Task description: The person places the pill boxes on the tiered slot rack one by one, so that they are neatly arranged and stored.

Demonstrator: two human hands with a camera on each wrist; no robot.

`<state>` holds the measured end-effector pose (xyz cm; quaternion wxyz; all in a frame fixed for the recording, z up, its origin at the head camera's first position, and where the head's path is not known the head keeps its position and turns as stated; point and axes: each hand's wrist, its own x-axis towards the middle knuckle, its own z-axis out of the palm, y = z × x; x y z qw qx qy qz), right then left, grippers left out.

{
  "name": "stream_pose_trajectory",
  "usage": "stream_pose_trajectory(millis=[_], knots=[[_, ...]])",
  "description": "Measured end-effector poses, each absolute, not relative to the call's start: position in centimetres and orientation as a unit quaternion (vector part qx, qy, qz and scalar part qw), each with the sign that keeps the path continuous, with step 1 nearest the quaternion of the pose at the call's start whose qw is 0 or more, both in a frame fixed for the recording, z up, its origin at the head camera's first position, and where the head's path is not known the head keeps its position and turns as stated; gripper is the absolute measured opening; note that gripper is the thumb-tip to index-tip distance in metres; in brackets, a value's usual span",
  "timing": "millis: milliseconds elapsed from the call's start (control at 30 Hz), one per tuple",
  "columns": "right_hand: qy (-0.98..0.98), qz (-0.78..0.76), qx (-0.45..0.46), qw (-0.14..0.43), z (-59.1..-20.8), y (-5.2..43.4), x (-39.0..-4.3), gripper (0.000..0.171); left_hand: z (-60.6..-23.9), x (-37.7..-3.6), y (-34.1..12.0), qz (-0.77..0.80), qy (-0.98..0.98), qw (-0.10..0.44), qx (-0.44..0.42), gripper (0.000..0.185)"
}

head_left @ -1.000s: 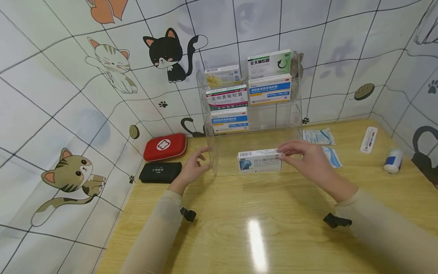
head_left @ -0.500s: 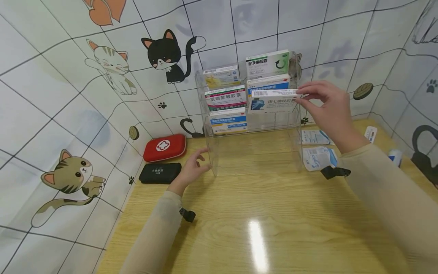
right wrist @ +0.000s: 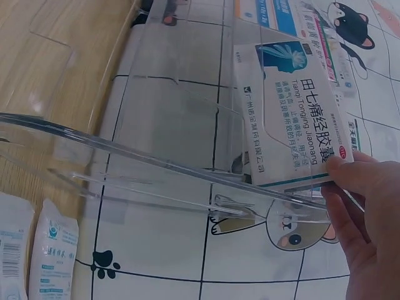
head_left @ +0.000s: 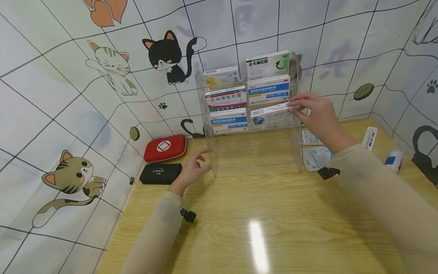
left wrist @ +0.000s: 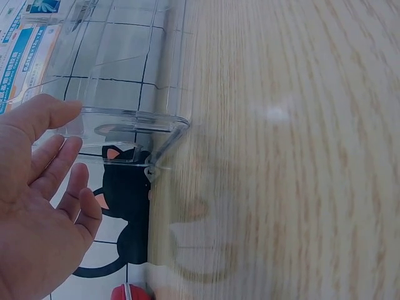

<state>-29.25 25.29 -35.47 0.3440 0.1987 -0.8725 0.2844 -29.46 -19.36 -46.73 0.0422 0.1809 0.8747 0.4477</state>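
Observation:
My right hand [head_left: 316, 114] pinches the right end of a white medicine box [head_left: 268, 115] with a blue picture. Tilted, the box sits at the lowest tier, right column, of a clear acrylic rack [head_left: 253, 131]. In the right wrist view the box [right wrist: 281, 115] lies partly behind a clear panel, with thumb and fingertips on its corner. My left hand [head_left: 193, 169] is at the rack's left side panel, its fingers loosely bent. In the left wrist view the thumb of the left hand [left wrist: 44, 206] overlaps the clear panel's edge; firm contact is hard to tell.
Other medicine boxes [head_left: 226, 99] fill rack slots above and left. A red first-aid case [head_left: 165, 147] and a black case [head_left: 160, 173] lie left. On the right are white packets [head_left: 315, 159], a test cassette [head_left: 369, 138] and a white-and-blue bottle [head_left: 394, 161].
My right hand has lifted the medicine box from low in front of the rack, then lowered it into the lowest right tier, where it now tilts. My left hand stays put.

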Motion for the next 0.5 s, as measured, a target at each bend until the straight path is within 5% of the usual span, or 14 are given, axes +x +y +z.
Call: stream_pose_trajectory(millis=[500], knots=[[-0.891, 0.221, 0.189, 0.348, -35.3, 24.4, -27.6, 0.025, -47.0, -29.6, -19.4, 0.452, 0.874, 0.047, 0.172, 0.060]])
